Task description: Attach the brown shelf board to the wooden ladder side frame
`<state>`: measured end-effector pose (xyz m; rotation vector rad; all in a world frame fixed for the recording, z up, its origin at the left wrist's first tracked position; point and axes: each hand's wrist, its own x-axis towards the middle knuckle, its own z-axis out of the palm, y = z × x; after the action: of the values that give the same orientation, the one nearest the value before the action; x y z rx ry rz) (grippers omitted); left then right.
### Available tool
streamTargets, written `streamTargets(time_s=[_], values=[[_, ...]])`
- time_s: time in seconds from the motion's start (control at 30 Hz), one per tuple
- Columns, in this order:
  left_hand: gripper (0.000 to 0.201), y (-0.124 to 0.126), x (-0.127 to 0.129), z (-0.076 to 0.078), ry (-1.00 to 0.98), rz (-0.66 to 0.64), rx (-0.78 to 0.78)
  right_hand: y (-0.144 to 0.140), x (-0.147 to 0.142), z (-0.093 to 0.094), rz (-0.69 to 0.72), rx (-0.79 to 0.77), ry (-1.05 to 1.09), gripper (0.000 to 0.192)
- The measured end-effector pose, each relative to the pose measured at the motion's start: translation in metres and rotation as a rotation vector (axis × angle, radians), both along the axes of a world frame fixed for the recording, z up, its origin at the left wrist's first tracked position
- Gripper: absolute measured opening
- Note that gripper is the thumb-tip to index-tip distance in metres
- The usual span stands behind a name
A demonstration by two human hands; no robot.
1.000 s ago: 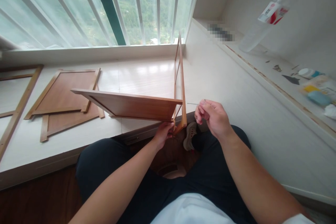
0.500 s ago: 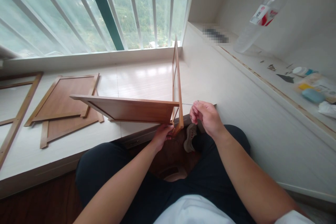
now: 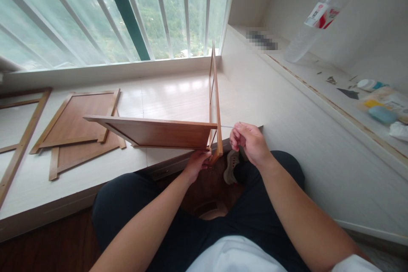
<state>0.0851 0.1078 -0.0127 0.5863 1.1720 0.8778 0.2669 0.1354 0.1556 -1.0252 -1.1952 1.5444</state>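
A brown wooden panel point(image 3: 156, 132) is held level above the white platform point(image 3: 172, 93), joined at its right end to an upright wooden frame point(image 3: 216, 93). My left hand point(image 3: 198, 162) grips the lower corner where the two pieces meet, from underneath. My right hand point(image 3: 250, 142) hovers just right of the frame with its fingertips pinched together; whatever small thing they pinch is too small to tell.
Two more brown panels point(image 3: 79, 127) lie flat on the platform at the left, beside a long frame point(image 3: 22, 136). A clear bottle point(image 3: 310, 19) and small items point(image 3: 379, 112) sit on the right ledge. A shoe point(image 3: 230, 165) lies under the platform edge.
The view has tilted slightly. My right hand has edged a little left toward the upright frame. The panel and left hand keep their grip and position.
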Motion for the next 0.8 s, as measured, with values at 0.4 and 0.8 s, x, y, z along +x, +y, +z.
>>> streamTargets(time_s=[0.4,0.8], values=[[0.051,0.001,-0.001,-0.002,0.036,-0.018,0.016,0.001,0.001,-0.012,-0.005,0.105,-0.026,0.045],[0.055,0.003,-0.005,-0.005,0.091,-0.044,0.03,0.001,0.006,-0.029,-0.051,0.424,-0.27,0.045]])
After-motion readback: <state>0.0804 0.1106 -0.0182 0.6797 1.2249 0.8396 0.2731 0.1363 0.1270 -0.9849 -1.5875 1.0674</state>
